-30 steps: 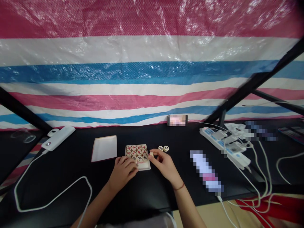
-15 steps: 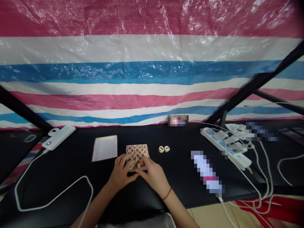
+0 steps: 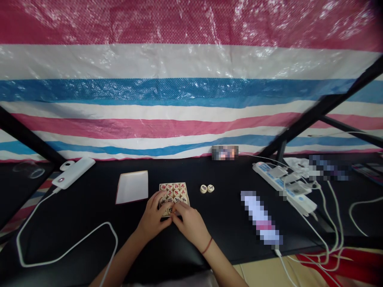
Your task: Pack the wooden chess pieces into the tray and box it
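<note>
A small square box (image 3: 175, 190) filled with round wooden chess pieces lies on the black table (image 3: 89, 215). My left hand (image 3: 154, 219) rests on the box's near left corner with fingers curled over the pieces. My right hand (image 3: 190, 223) covers the near right corner, fingertips pinched down among the pieces; what they hold, if anything, is hidden. Two loose chess pieces (image 3: 206, 188) lie side by side just right of the box. The box's pale lid (image 3: 132, 187) lies flat to its left.
A white power bank (image 3: 73, 172) with a looping white cable (image 3: 66, 251) sits at the left. A power strip (image 3: 284, 186) with plugs and cords lies at the right, with blurred items near it. A striped tarp hangs behind the table.
My right hand moved left from beside the loose pieces onto the box's near right corner, bringing a piece it held. My left hand stayed on the box.
</note>
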Available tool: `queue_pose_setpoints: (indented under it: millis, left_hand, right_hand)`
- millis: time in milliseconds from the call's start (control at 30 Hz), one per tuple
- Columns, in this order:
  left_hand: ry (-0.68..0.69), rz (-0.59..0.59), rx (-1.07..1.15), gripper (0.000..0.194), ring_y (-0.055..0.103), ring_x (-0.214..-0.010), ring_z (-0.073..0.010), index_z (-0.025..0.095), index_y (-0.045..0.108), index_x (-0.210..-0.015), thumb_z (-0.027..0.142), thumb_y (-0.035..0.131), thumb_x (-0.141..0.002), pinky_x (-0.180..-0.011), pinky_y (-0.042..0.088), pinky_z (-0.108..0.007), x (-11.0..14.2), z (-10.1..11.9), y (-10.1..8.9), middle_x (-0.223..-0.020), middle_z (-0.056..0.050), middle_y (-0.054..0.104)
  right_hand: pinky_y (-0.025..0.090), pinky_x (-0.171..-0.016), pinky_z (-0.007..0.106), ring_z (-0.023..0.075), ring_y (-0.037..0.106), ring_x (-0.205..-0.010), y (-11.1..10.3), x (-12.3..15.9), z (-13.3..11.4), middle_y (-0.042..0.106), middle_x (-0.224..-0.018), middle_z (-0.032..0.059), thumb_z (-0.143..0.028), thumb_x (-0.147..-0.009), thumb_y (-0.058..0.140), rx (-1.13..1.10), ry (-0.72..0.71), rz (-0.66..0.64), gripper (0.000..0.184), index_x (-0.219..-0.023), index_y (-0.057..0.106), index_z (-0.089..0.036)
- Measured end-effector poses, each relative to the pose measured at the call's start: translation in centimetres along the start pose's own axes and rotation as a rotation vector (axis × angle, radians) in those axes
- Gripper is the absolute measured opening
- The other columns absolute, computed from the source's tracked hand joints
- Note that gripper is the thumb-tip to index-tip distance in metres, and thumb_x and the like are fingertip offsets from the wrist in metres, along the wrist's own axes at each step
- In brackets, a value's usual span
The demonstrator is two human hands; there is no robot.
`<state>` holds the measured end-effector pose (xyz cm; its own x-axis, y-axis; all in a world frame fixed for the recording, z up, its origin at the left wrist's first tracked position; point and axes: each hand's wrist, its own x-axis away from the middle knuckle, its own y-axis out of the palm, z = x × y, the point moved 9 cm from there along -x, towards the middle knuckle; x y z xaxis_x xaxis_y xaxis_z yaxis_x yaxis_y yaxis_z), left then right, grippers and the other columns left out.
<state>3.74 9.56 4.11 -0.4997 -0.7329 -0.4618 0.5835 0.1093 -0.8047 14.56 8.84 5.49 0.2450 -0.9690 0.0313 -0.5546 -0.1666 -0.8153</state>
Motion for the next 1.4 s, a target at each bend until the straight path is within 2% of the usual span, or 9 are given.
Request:
queue_pose_setpoints:
  millis: [200, 300, 400, 500, 667, 900, 1000, 1300, 1400]
  left_hand:
    - [0.010, 0.002, -0.014, 0.030, 0.040, -0.130, -0.0311, 0.025, 0.062, -0.113, 0.027, 0.062, -0.083, -0.105, 0.041, -0.049, -0.2, 0.4, -0.3, -0.140, -0.010, 0.041]
    - [0.029, -0.013, -0.025, 0.030, 0.039, -0.131, -0.0312, 0.027, 0.064, -0.112, 0.026, 0.063, -0.082, -0.105, 0.041, -0.048, -0.4, 0.7, -0.3, -0.142, -0.009, 0.039]
    - [0.047, -0.019, -0.038, 0.028, 0.039, -0.130, -0.0309, 0.027, 0.065, -0.110, 0.025, 0.062, -0.082, -0.105, 0.041, -0.047, -0.5, 1.0, -0.3, -0.142, -0.009, 0.039]
    - [0.037, 0.009, -0.041, 0.034, 0.040, -0.129, -0.0305, 0.027, 0.062, -0.115, 0.024, 0.062, -0.081, -0.104, 0.041, -0.047, -0.4, 0.9, -0.6, -0.139, -0.009, 0.041]
    - [0.005, 0.113, -0.007, 0.038, 0.043, -0.125, -0.0298, 0.024, 0.057, -0.121, 0.023, 0.059, -0.084, -0.103, 0.042, -0.049, -0.5, 0.9, -1.8, -0.131, -0.011, 0.047]
    - [-0.053, 0.145, 0.112, 0.043, 0.055, -0.113, -0.0247, 0.028, 0.048, -0.133, 0.028, 0.055, -0.091, -0.094, 0.050, -0.041, -2.8, 2.0, -2.0, -0.125, -0.010, 0.052]
    - [-0.045, 0.089, 0.211, 0.034, 0.061, -0.104, -0.0205, 0.027, 0.054, -0.126, 0.024, 0.051, -0.092, -0.089, 0.054, -0.035, -3.5, 2.4, -1.3, -0.113, -0.007, 0.059]
    - [-0.259, 0.145, 0.309, 0.015, 0.063, -0.097, -0.0186, 0.021, 0.058, -0.096, 0.017, 0.055, -0.082, -0.086, 0.053, -0.033, -3.2, -0.5, -2.5, -0.105, -0.005, 0.060]
    - [-0.218, 0.089, 0.332, 0.012, 0.063, -0.095, -0.0173, 0.021, 0.058, -0.093, 0.016, 0.054, -0.082, -0.084, 0.051, -0.030, -3.2, 0.0, -2.1, -0.102, -0.004, 0.061]
  right_hand:
    - [0.044, -0.068, 0.022, 0.0150, 0.064, -0.077, -3.7, -0.6, 2.7, 0.067, -0.086, 0.0009, -0.025, -0.091, 0.050, -0.094, 0.033, 0.162, 0.014, -0.086, 0.061, -0.021]
    - [0.046, -0.068, 0.025, 0.0181, 0.065, -0.086, -6.9, -1.1, 6.3, 0.064, -0.114, 0.0070, -0.025, -0.089, 0.053, 0.097, 0.169, 0.274, 0.019, -0.106, 0.060, -0.019]
    - [0.046, -0.068, 0.026, 0.0200, 0.066, -0.091, -7.5, -1.9, 9.2, 0.054, -0.133, 0.0092, -0.020, -0.084, 0.057, 0.296, 0.268, 0.155, 0.038, -0.122, 0.055, -0.021]
    - [0.045, -0.068, 0.025, 0.0199, 0.067, -0.091, -6.7, -2.5, 10.7, 0.061, -0.123, 0.0070, -0.015, -0.086, 0.052, 0.388, 0.297, 0.009, 0.036, -0.121, 0.057, -0.023]
    - [0.044, -0.067, 0.024, 0.0189, 0.066, -0.089, -6.6, -2.5, 10.1, 0.067, -0.111, 0.0065, -0.014, -0.087, 0.049, 0.386, 0.287, 0.008, 0.029, -0.111, 0.062, -0.022]
    - [0.043, -0.056, 0.021, 0.0108, 0.056, -0.057, -6.1, -1.3, 3.5, 0.068, -0.078, -0.0011, -0.038, -0.083, 0.062, -0.360, 0.047, 0.156, 0.022, -0.096, 0.066, -0.021]
    - [0.041, -0.053, 0.021, 0.0099, 0.052, -0.054, -5.2, -0.9, 2.1, 0.065, -0.073, -0.0018, -0.036, -0.081, 0.064, -0.472, 0.049, 0.154, 0.020, -0.093, 0.067, -0.020]
    - [0.038, -0.052, 0.022, 0.0097, 0.048, -0.056, -5.5, -0.8, 6.8, 0.068, -0.081, 0.0027, -0.049, -0.082, 0.061, -0.587, 0.147, 0.301, 0.035, -0.096, 0.065, -0.017]
    - [0.038, -0.052, 0.022, 0.0099, 0.048, -0.055, -5.2, -0.5, 7.8, 0.069, -0.080, 0.0030, -0.051, -0.082, 0.061, -0.599, 0.160, 0.295, 0.038, -0.098, 0.064, -0.016]
